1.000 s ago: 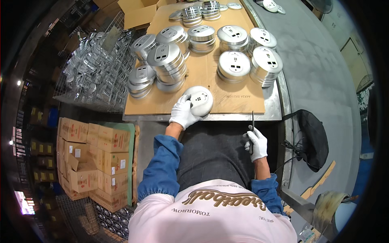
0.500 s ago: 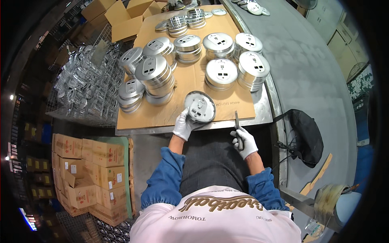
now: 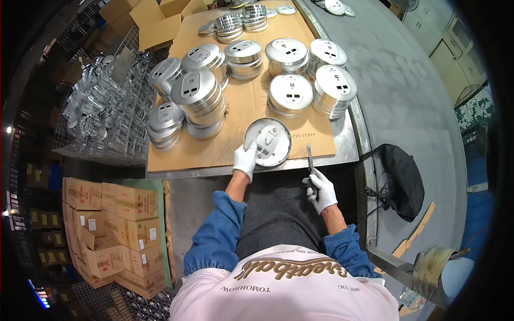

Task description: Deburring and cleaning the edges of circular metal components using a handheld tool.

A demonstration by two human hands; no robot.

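My left hand, in a white glove, grips the near left rim of a round metal cover. The cover's hollow side, with bosses and rectangular slots, faces up over the table's front edge. To the right, my gloved right hand is closed round the handle of a slim hand tool with a narrow flat blade. The blade points away from me, apart from the cover; its exact kind cannot be made out. Beyond my hands, similar silver covers stand in stacks, among them a tall stack and a shorter one.
Brown cardboard covers the table. On the left are a wire cage of metal parts, an open carton and stacked cartons. A black bag lies on the grey surface at right, near a tape roll.
My left hand has turned the cover so its hollow side faces up more squarely, and moved slightly right. My right hand keeps the tool, shifted slightly left. The view has shifted a little.
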